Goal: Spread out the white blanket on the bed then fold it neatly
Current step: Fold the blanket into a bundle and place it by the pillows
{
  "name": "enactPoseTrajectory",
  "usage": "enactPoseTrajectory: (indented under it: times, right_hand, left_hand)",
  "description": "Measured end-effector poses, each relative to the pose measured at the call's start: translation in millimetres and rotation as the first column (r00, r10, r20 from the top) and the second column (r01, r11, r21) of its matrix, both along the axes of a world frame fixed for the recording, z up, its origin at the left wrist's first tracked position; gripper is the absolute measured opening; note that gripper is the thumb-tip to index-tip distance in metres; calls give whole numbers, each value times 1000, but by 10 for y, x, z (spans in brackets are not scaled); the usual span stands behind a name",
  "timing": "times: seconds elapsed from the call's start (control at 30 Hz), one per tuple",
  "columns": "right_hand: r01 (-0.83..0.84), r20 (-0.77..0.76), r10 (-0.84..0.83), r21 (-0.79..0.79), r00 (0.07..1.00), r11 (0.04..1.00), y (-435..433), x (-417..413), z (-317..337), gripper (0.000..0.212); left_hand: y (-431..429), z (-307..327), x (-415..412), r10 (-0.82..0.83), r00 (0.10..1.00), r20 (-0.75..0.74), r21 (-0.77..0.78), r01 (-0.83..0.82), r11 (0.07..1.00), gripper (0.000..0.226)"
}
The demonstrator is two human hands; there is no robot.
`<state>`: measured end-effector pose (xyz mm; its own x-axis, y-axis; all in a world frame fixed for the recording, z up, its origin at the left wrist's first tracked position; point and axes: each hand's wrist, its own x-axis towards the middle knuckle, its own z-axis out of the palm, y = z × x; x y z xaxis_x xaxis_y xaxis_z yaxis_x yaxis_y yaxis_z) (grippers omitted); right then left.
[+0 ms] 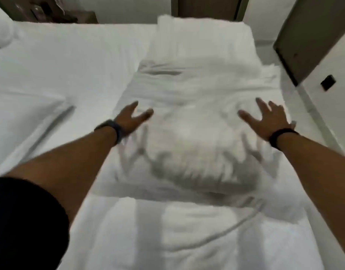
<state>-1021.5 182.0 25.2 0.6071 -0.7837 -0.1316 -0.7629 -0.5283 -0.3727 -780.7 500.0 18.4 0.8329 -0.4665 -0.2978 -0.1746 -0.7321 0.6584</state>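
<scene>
The left hand (131, 117) and right hand (271, 118) lay spread flat, gripping nothing, on either side of the white blanket (197, 121), apparently to press and smooth it. The blanket sat bunched on the right half of the bed (60, 61).

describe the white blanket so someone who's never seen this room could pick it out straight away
Start from the bed, sheeted in smooth white. On its right half lies the white blanket, a long rumpled heap between the open left hand and right hand. Its thick wrinkles and bulging near end set it apart from the flat sheet.
</scene>
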Motion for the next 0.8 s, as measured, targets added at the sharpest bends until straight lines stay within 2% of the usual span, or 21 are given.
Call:
enactPoseTrajectory:
  times: [0.03,0.07,0.13,0.2,0.3,0.43,0.5,0.57,0.63,0.73,0.8]
  right_hand:
    - [-80,-198,81,10,977,997,34,18,-242,101]
    - [-112,-308,117,34,944,993,48,-28,-504,103]
    - [-140,-348,126,-15,929,990,-15,-95,-1041,106]
    - [-148,-365,106,-90,925,985,-79,-88,-1395,105]
    - [-153,-321,65,-257,945,954,-48,-37,-1711,101]
    - [-148,-303,64,-263,951,953,-76,-22,-1693,102]
    - [-150,-304,74,-236,950,960,-66,-49,-1642,104]
    - [-175,-306,108,-203,946,963,-47,-88,-1563,105]
    - [-220,-276,168,-171,946,960,-13,-167,-1473,102]
    - [-356,-147,332,-195,932,914,187,-401,-1331,95]
    - [-490,-141,470,-216,871,844,348,-575,-1261,97]
  left_hand:
    - [21,-304,-26,-15,1000,-26,121,18,993,101]
    - [98,-637,-112,-13,1000,-19,252,18,967,105]
    - [256,-1217,-202,-40,991,131,395,-15,919,104]
    - [297,-1542,-139,-57,958,281,420,-69,905,104]
    - [235,-1702,-70,-36,928,370,406,-127,905,107]
    - [259,-1609,-146,-67,927,370,395,-92,914,108]
    - [332,-1499,-246,-194,910,366,405,32,914,109]
    - [423,-1401,-367,-422,835,353,407,269,873,114]
    - [506,-1317,-486,-599,730,328,420,455,785,119]
    - [673,-1293,-664,-724,601,340,528,515,675,128]
    - [765,-1260,-731,-724,586,364,566,478,671,122]
